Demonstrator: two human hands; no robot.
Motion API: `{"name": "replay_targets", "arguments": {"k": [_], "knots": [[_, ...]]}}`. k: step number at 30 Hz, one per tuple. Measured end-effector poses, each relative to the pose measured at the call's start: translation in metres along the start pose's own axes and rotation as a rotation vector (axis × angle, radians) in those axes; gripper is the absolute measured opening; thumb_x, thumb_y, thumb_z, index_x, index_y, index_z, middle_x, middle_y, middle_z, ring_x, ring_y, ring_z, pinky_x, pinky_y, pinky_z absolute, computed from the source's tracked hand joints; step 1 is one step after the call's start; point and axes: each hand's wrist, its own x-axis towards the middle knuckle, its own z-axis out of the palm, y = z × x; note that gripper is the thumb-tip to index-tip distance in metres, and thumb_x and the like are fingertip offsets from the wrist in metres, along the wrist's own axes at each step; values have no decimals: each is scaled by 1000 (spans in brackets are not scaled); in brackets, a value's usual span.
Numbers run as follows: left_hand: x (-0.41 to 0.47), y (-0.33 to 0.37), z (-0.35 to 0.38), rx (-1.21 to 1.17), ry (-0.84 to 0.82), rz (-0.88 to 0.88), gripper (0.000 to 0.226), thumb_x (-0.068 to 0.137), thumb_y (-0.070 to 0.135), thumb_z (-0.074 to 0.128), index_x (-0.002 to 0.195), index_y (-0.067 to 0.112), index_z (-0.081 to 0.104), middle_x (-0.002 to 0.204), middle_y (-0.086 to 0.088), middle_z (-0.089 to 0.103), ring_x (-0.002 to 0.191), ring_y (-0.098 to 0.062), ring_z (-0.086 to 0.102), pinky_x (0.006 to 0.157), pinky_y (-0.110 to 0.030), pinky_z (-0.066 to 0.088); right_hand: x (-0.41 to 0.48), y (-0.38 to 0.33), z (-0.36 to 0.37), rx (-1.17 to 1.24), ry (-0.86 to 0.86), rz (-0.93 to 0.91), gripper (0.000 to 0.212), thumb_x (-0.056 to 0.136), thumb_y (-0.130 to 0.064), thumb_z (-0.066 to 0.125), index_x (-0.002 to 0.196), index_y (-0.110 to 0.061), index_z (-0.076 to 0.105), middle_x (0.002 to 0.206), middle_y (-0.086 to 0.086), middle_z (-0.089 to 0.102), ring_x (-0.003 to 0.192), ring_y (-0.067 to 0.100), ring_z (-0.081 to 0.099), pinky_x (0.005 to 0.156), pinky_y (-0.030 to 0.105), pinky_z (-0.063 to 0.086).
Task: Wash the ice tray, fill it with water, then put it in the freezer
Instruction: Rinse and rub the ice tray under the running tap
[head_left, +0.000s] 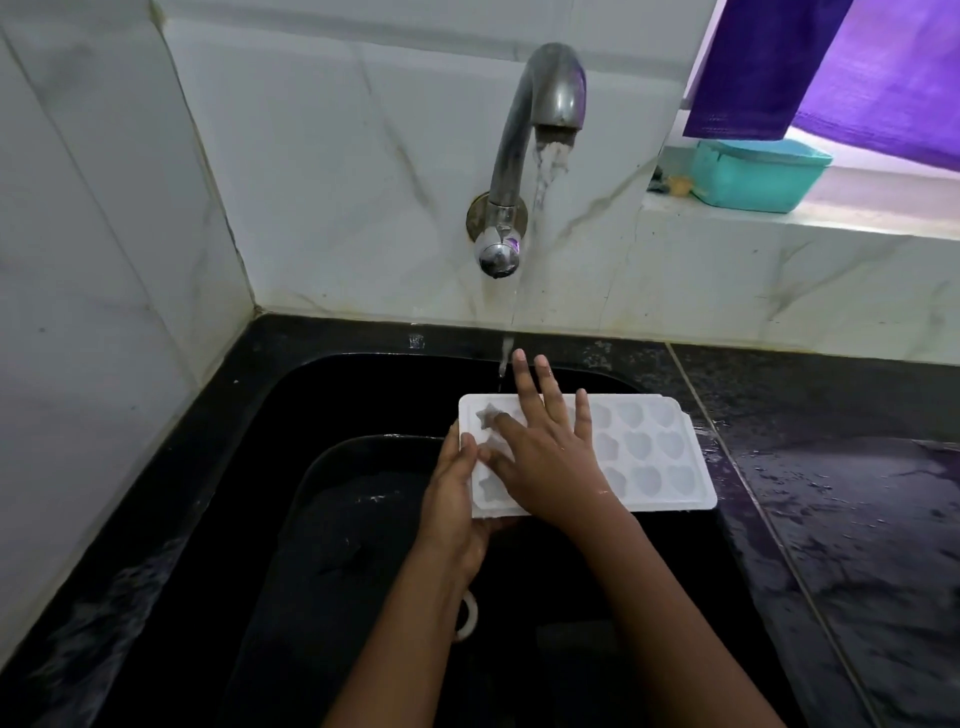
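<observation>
**Tray over the sink, both your hands on it**

You have the white ice tray (649, 457) lying level over the black sink (332, 395), cavities facing up, with its long side running left to right. Its right end reaches the sink's right rim beside the wet black counter (857, 519); whether it rests there cannot be told.

Your left hand (452, 499) grips the tray's left end, thumb hooked over the top edge and fingers tucked underneath. Your right hand (550, 457) lies flat on top of the tray's left half, fingers straight and spread. The forefinger and thumb point left into the star-shaped cavities, and the longer fingers reach past the far edge. It holds nothing; it only presses on the tray. The rounded cavities on the right half are uncovered.

The metal tap (540, 114) on the tiled wall (311, 156) is on. Its water (548, 166) falls to the tray's far edge, just left of your right fingertips.

A white ring (467, 618) shows low in the sink beside your left forearm. Far right, a teal box (753, 176) sits on the ledge (831, 223) under a purple cloth (831, 67).
</observation>
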Motion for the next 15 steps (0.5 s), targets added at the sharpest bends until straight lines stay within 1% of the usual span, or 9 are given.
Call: {"name": "replay_targets", "arguments": {"k": [3, 4, 6, 7, 8, 11, 12, 14, 15], "knots": [[-1, 3, -1, -8, -3, 32, 27, 101, 22, 41, 120, 24, 59, 106, -7, 73, 89, -22, 71, 71, -39, 57, 5, 7, -1, 58, 44, -56, 73, 78, -66, 7, 124, -34, 53, 148, -8, -29, 133, 10, -35, 110, 49, -14], [-2, 2, -1, -9, -8, 35, 26, 101, 21, 41, 119, 23, 59, 104, -6, 73, 89, -21, 71, 71, -39, 58, 7, 8, -1, 53, 81, -59, 73, 76, -66, 7, 116, -33, 58, 151, -7, -24, 136, 11, -30, 111, 50, -13], [-3, 0, 2, 10, -18, 34, 25, 100, 21, 42, 117, 26, 60, 101, -3, 74, 87, -21, 72, 73, -42, 57, 8, 5, 0, -32, 185, -74, 63, 82, -62, 15, 100, -30, 66, 157, 0, -6, 144, 16, -14, 111, 51, -10], [-4, 0, 3, 27, -20, 34, 25, 100, 22, 43, 115, 29, 61, 101, -2, 74, 86, -21, 72, 75, -45, 55, 8, 2, 0, -63, 224, -87, 59, 85, -60, 19, 97, -29, 68, 158, 3, 3, 145, 18, -5, 110, 52, -7], [-3, 0, 3, 41, -20, 37, 24, 99, 24, 44, 114, 31, 61, 101, -1, 74, 87, -22, 72, 78, -48, 53, 8, 2, 2, -75, 245, -108, 59, 87, -59, 21, 98, -28, 69, 158, 3, 7, 146, 18, -2, 110, 51, -7], [-4, 1, 3, 30, -14, 53, 25, 100, 22, 42, 118, 28, 60, 104, -4, 74, 90, -23, 71, 83, -50, 52, 6, 7, 1, -16, 161, -110, 69, 85, -62, 8, 116, -31, 62, 157, -3, -9, 143, 11, -19, 109, 44, -19], [-5, 0, 4, 21, -14, 53, 26, 100, 22, 42, 119, 26, 59, 106, -5, 73, 91, -23, 71, 83, -49, 52, 6, 10, 0, -8, 175, -95, 69, 85, -62, 8, 113, -31, 63, 158, -2, -8, 143, 12, -18, 109, 44, -17], [-6, 0, 7, 27, -26, 54, 25, 99, 23, 44, 119, 25, 59, 105, -5, 73, 92, -23, 71, 81, -48, 53, 5, 8, 0, -50, 246, -83, 60, 89, -58, 17, 100, -29, 68, 159, 3, 7, 146, 18, -2, 111, 49, -7], [-6, 0, 7, 39, -32, 56, 25, 98, 24, 44, 118, 27, 60, 104, -4, 74, 90, -23, 71, 79, -47, 54, 4, 5, 0, -59, 274, -89, 56, 91, -57, 22, 97, -28, 69, 158, 4, 12, 146, 19, 4, 111, 50, -4]]}}
